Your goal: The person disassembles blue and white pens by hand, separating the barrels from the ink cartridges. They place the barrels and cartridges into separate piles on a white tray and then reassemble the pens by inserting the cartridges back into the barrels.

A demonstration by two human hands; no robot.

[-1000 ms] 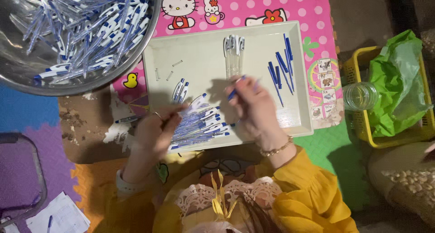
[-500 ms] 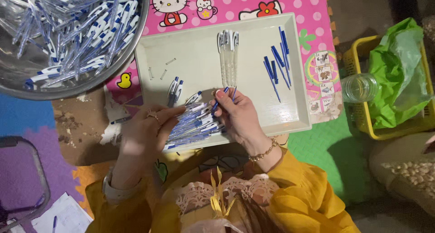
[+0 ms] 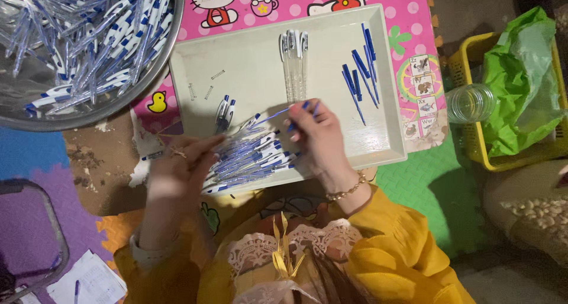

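The right hand [image 3: 319, 135] is pinched shut around a thin blue refill [image 3: 278, 113], thumb and fingertips closed on its end, and the refill slants down to the left across the pale tray [image 3: 254, 55]. The hand hovers over the tray's near edge, just above a heap of white-and-blue pens [image 3: 248, 159] piled against that edge. The left hand [image 3: 180, 165] sits at the tray's near left corner, fingers curled in loosely; it seems to hold something slim against the heap, though I cannot tell what, or how tightly.

Farther up the tray lie three clear pen barrels [image 3: 294, 64] side by side, and to their right a loose scatter of blue refills [image 3: 360, 79]. A big metal bowl [image 3: 35, 112] full of pens stands off the tray's left.
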